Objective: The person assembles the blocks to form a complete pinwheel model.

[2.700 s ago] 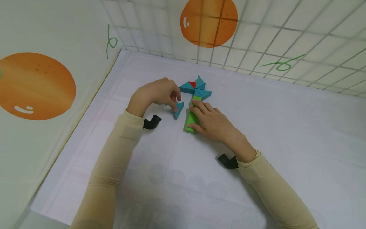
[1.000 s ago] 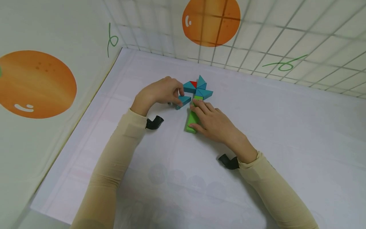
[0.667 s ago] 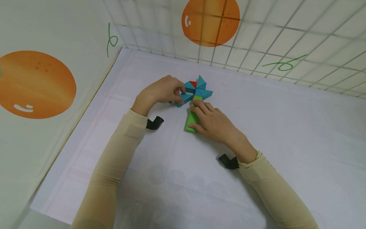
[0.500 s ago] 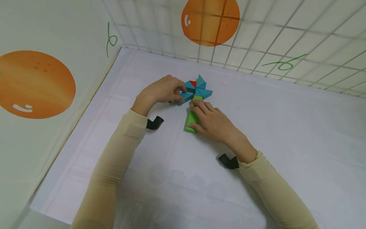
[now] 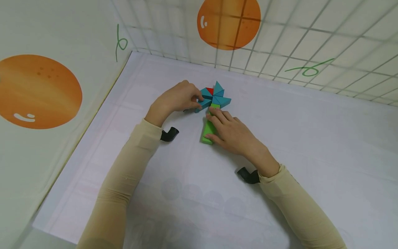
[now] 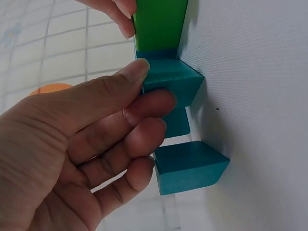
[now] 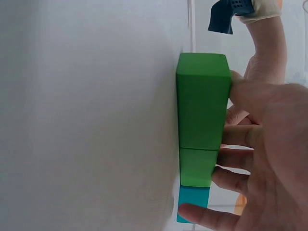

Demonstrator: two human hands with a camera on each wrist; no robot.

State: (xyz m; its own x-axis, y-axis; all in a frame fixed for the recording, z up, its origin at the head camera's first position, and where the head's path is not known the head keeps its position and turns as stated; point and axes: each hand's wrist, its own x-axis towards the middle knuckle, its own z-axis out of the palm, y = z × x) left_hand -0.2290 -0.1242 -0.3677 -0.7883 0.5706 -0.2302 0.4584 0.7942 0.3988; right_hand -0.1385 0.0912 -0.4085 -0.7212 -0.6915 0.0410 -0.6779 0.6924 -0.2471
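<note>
My left hand (image 5: pixel 177 97) pinches a blue triangular block (image 5: pixel 204 104) between thumb and index finger; in the left wrist view this block (image 6: pixel 175 79) lies right up against the end of the green one. Around it, more blue triangular blocks (image 5: pixel 221 101) and a small red triangular block (image 5: pixel 210 91) form a pinwheel shape on the table. Below the pinwheel, two green blocks (image 5: pixel 209 129) stand end to end like a stem. My right hand (image 5: pixel 233 133) rests on them with fingers spread and relaxed, as the right wrist view also shows along the green blocks (image 7: pixel 202 110).
A black curved wrist piece (image 5: pixel 170 135) sticks out from the left sleeve, another black piece (image 5: pixel 248 175) from the right one. White sheeting covers the table (image 5: pixel 192 207). Behind stands a wall (image 5: pixel 280 41) with grid lines and orange prints; a second wall borders the left.
The blue triangular block in my left hand has turned and slid up and right, from beside the green blocks to the pinwheel's lower left. My right hand has stayed on the green blocks.
</note>
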